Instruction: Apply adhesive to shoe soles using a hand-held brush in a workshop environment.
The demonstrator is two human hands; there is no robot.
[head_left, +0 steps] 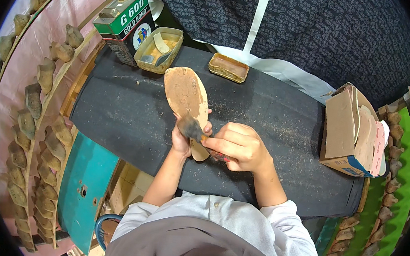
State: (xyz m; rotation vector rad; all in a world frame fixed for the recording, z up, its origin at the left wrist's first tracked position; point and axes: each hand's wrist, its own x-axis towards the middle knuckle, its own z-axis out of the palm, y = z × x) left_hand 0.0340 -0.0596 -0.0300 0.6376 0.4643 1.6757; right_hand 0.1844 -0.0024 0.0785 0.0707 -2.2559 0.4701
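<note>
My left hand (180, 139) is closed around the middle of a shoe insole (183, 88), holding it over the table with its broad end pointing away from me. The insole is tan, darker brown over most of its face, with a paler strip along its right side. My right hand (240, 146) grips a brush by its handle, mostly hidden in the fingers. The brush's dark, frayed bristles (190, 127) lie over the insole's narrow middle, near my left fingers. Whether the bristles press on the surface I cannot tell.
A black-covered table (282, 119) carries scattered crumbs. Along its back stand a green-and-black metal can (125, 25), a tub (178, 41) with yellowish contents and a small tin (229, 68). A cardboard box (342, 129) of insoles stands right. Shoe lasts (45, 74) line racks on both sides.
</note>
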